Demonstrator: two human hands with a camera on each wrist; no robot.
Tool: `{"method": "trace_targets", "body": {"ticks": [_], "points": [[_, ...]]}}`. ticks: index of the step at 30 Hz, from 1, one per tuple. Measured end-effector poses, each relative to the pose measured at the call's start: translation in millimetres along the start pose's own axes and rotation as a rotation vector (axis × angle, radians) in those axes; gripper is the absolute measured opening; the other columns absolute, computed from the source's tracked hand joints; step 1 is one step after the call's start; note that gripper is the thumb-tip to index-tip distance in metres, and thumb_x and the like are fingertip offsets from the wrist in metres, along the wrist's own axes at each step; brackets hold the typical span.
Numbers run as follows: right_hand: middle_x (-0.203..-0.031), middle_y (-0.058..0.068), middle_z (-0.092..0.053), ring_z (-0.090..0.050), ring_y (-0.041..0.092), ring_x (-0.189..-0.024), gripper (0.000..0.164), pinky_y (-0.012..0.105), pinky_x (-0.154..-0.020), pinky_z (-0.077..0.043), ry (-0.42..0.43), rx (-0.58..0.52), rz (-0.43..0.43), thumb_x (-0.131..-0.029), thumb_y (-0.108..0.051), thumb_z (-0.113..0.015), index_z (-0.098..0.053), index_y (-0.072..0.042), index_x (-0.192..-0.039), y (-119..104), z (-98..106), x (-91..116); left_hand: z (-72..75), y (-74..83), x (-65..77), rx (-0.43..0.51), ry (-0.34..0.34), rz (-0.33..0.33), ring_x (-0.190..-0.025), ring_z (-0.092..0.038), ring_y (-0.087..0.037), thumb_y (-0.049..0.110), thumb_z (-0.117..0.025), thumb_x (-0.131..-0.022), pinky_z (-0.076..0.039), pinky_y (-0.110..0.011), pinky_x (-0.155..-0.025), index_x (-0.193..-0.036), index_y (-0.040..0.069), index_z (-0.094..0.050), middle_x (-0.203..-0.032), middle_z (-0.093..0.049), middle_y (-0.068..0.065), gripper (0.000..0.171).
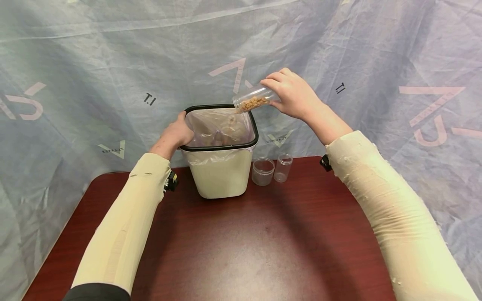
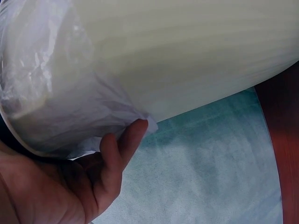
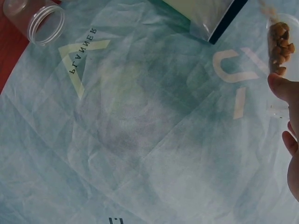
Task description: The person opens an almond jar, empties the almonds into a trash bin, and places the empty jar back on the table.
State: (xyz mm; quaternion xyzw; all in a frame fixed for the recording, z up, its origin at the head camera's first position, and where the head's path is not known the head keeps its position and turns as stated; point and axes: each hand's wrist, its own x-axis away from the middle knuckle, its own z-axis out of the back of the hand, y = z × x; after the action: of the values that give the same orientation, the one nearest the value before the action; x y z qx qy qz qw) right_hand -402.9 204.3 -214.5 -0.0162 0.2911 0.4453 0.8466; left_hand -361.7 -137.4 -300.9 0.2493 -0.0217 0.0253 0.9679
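Note:
A cream trash bin (image 1: 220,177) with a black rim and a clear plastic liner (image 1: 211,156) stands upright on the table. My left hand (image 1: 177,133) grips its rim at the left side; in the left wrist view, the fingers (image 2: 112,156) lie against the outer fold of the liner. Above the bin's right rim, my right hand (image 1: 293,94) holds a clear plastic jar (image 1: 260,92) by its base end, tilted with its mouth down to the left. Small brown pieces (image 3: 280,44) lie along the jar's lower side, and some blurred ones leave its mouth over the bin.
Right of the bin, a wide clear jar (image 1: 262,171) and a narrow, taller clear jar (image 1: 283,168) stand on the dark red table (image 1: 241,251). Behind the table hangs a grey-blue printed sheet (image 1: 169,54).

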Motion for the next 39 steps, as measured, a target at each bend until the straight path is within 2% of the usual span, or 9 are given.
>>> {"method": "trace_targets", "body": {"ticks": [17, 39], "points": [[-0.121, 0.019, -0.059, -0.050, 0.040, -0.110, 0.058, 0.046, -0.097, -0.039, 0.027, 0.011, 0.051, -0.069, 0.007, -0.080, -0.062, 0.003, -0.124, -2.3, 2.2, -7.1, -0.7, 1.5, -0.1, 0.001, 0.003, 0.002, -0.121, -0.045, -0.049, 0.015, -0.042, -0.088, -0.039, -0.055, -0.096, -0.156, 0.012, 0.002, -0.139, -0.039, -0.037, 0.082], [-0.120, 0.019, -0.059, -0.050, 0.039, -0.109, 0.056, 0.048, -0.093, -0.041, 0.014, 0.042, 0.107, -0.070, 0.010, -0.078, -0.062, 0.004, -0.123, -6.9, 1.5, -14.0, -3.2, 3.2, -2.2, -0.020, 0.009, 0.014, -0.124, -0.042, -0.050, 0.017, -0.043, -0.088, -0.036, -0.056, -0.098, -0.156, 0.012, 0.001, -0.141, -0.038, -0.035, 0.082]]}}
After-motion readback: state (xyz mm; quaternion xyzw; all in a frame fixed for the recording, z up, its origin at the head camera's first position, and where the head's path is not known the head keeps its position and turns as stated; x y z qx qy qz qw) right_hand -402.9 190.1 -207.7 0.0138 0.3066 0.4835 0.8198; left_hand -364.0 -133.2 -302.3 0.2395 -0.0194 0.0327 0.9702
